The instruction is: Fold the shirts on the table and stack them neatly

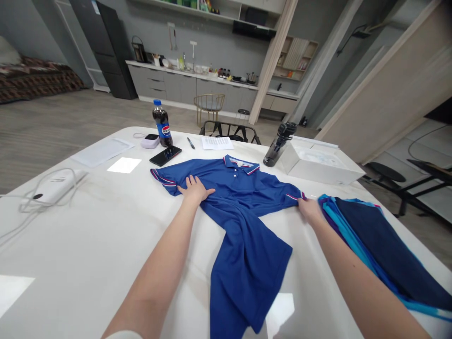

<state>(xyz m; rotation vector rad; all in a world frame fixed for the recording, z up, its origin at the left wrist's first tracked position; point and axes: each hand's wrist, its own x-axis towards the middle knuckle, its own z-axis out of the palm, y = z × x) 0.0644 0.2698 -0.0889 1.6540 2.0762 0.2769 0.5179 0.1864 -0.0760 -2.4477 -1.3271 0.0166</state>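
Observation:
A blue polo shirt [243,221] lies on the white table, collar away from me, its lower part twisted and creased toward the near edge. My left hand [195,189] rests flat with spread fingers on the shirt near the left sleeve. At the right sleeve's striped cuff, my right hand [310,209] has its fingers closed on the fabric. Red and white stripes trim the collar and both cuffs.
Folded clothes [381,245] are stacked at the right. Behind the shirt stand a white box [318,165], a dark tumbler [280,144] and a cola bottle [162,125]. A phone [165,155] lies near the bottle; a white device [56,186] with cables sits left.

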